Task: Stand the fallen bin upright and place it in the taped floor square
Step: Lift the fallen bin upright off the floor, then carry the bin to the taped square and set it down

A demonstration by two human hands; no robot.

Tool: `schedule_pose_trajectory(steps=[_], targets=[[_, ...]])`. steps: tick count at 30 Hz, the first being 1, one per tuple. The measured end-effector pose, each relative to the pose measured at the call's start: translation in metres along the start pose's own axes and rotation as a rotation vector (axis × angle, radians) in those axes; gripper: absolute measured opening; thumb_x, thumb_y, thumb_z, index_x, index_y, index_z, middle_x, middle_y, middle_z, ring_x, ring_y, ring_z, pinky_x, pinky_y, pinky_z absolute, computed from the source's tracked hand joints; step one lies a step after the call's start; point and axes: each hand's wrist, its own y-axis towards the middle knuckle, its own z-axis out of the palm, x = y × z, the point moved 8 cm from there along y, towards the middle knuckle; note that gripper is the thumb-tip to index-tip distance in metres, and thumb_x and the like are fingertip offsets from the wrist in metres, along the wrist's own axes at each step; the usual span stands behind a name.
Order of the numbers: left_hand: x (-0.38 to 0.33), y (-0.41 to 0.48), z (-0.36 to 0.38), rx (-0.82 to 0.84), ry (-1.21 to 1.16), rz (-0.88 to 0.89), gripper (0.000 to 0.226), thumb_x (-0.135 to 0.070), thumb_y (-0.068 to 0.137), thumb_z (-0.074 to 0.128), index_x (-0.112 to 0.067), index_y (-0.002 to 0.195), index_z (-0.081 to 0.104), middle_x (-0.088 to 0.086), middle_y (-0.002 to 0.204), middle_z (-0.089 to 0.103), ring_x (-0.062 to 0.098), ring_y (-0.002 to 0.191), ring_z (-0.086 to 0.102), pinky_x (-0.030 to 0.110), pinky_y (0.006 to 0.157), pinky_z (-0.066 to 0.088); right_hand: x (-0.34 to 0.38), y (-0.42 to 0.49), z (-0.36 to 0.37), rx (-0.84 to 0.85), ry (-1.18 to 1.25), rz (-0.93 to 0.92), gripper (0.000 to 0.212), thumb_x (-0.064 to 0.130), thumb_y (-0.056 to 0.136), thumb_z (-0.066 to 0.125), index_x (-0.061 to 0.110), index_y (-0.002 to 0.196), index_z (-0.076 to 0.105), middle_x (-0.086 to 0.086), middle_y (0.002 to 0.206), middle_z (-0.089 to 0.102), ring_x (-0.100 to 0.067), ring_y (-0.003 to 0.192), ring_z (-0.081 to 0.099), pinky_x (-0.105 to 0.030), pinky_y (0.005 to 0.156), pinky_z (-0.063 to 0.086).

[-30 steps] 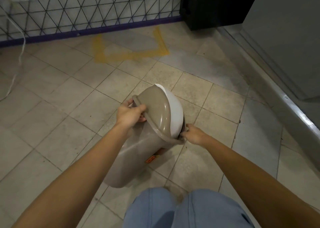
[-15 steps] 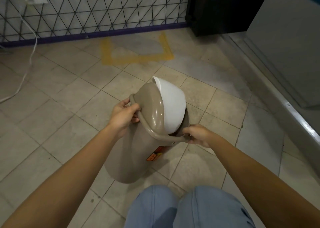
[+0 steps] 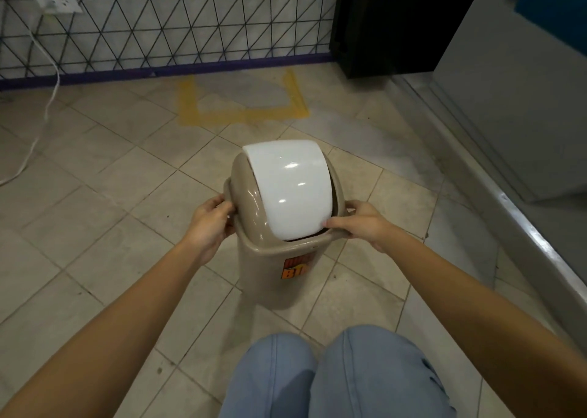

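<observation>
The bin (image 3: pixel 279 236) stands upright on the tiled floor (image 3: pixel 95 227), centred in the view and directly ahead of the person's knees (image 3: pixel 317 370). Its body is taupe plastic with an orange label (image 3: pixel 293 268) on the near face; the label text is partly cut off by the curve of the body and cannot be read in full. A white swing lid (image 3: pixel 287 186) sits in the domed taupe top, glossy, with light reflections on it.

The left hand (image 3: pixel 211 222) grips the left side of the bin's rim, fingers curled around the edge and thumb on top. The right hand (image 3: pixel 359 222) grips the right side of the rim, its thumb pressed against the near edge of the white lid and the remaining fingers wrapped over the rim. Both hands are closed on the bin.

The taped floor square (image 3: pixel 243 112) is marked in yellow tape on the far side of the bin, against the purple baseboard (image 3: pixel 95 76) of the patterned wall (image 3: pixel 190 20). The bin is well apart from the square, on its near side. A white cable (image 3: pixel 47 100) hangs from a wall socket (image 3: pixel 55 0) at far left. A dark cabinet (image 3: pixel 397 20) stands at far right, with a grey metal threshold (image 3: pixel 524 227) running along the right.
</observation>
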Motion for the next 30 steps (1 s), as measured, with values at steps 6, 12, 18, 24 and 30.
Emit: schedule_pose_trajectory(steps=[6,12,18,24,30], targets=[[0.016,0.002,0.002,-0.008,0.074,-0.022,0.023,-0.009,0.093,0.043,-0.019,0.107,0.058,0.003,0.082,0.064,0.015,0.069,0.058,0.028,0.064,0.049,0.001,-0.014,-0.006,-0.089,-0.052,-0.082,0.103,0.031,0.051,0.089,0.013,0.136,0.034,-0.007,0.126,0.052,-0.023,0.112,0.054,-0.036,0.091,0.05],[0.016,0.004,0.002,-0.012,0.064,0.009,0.036,-0.004,0.093,0.04,-0.022,0.121,0.053,-0.001,0.081,0.064,0.012,0.065,0.057,0.027,0.066,0.048,0.003,-0.022,-0.002,-0.133,-0.063,-0.142,0.098,0.032,0.054,0.088,0.013,0.136,0.037,0.004,0.109,0.049,-0.012,0.1,0.05,-0.016,0.071,0.043],[0.017,0.003,0.005,-0.025,0.002,0.046,0.038,-0.003,0.093,0.042,-0.018,0.126,0.053,0.003,0.091,0.066,0.014,0.074,0.061,0.027,0.067,0.05,-0.007,-0.021,-0.002,-0.128,-0.057,-0.13,0.097,0.031,0.055,0.087,0.013,0.135,0.036,0.003,0.108,0.05,-0.013,0.099,0.049,-0.018,0.073,0.041],[0.022,0.003,0.001,-0.085,-0.017,0.075,0.039,-0.009,0.095,0.048,-0.014,0.134,0.047,0.007,0.095,0.062,0.015,0.082,0.062,0.026,0.067,0.051,-0.009,-0.02,0.0,-0.132,-0.077,-0.156,0.099,0.034,0.054,0.087,0.012,0.136,0.036,-0.003,0.126,0.052,-0.012,0.104,0.048,-0.022,0.08,0.042],[0.014,-0.004,-0.005,-0.194,0.202,0.204,0.042,-0.013,0.091,0.054,-0.016,0.132,0.048,0.002,0.108,0.06,0.011,0.091,0.06,0.024,0.077,0.052,0.009,-0.026,0.002,-0.206,-0.257,-0.298,0.129,0.032,0.045,0.091,0.023,0.146,0.012,-0.004,0.143,0.025,-0.023,0.134,0.031,-0.043,0.109,0.033]])
